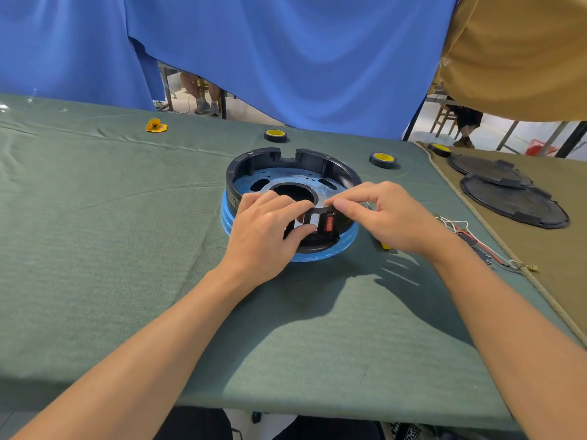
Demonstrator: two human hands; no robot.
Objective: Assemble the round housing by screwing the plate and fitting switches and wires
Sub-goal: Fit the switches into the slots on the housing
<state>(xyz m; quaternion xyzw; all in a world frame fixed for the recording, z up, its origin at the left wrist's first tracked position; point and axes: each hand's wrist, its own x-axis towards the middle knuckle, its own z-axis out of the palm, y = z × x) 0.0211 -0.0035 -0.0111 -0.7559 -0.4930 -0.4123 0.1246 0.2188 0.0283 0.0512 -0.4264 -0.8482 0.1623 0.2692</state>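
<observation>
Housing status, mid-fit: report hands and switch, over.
Left hand grips round housing near wall; right hand pinches red switch there. Wires loose at right, off the housing.

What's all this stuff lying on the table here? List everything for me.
round housing: one, black with blue rim, centre of the green cloth
plate: one, metal under blue film, inside the housing
red switch: one, in the housing's near wall
tape rolls: three, black with yellow cores, far side
yellow scrap: one, far left
wires: one bundle, red, white, black, right of the housing
round covers: two, black, on the tan cloth at right
curtain: blue, hung behind the table
left hand: one, grips the housing's near wall
right hand: one, fingers curled on the red switch
</observation>
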